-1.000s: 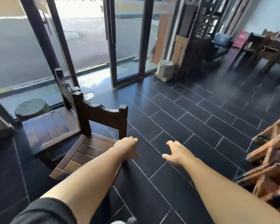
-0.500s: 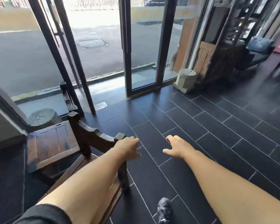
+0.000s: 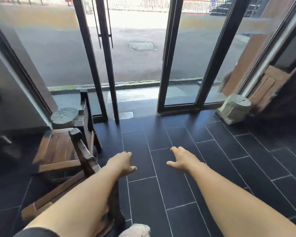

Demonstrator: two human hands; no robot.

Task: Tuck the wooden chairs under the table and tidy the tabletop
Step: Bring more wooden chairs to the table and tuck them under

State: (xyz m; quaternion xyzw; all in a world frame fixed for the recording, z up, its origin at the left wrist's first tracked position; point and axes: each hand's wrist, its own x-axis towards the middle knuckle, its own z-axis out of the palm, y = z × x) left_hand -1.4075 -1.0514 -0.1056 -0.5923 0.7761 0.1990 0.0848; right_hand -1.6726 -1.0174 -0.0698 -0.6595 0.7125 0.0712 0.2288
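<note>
Near chair (image 3: pixel 83 152), lower left of frame, its back rail passing under your left forearm; second chair (image 3: pixel 58 151) just beyond it. Your left hand (image 3: pixel 122 164) and right hand (image 3: pixel 181 159) hang loosely curled, holding nothing. Grip the back rail with both hands and push squarely; the table is out of view. No legible writing.

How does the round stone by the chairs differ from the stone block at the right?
The round stone is dark grey with a flat top; the stone block is pale with squared sides. The round stone is at the left, beside the far chair; the stone block is at the right, before a wooden panel. Both sit near the glass front.
</note>
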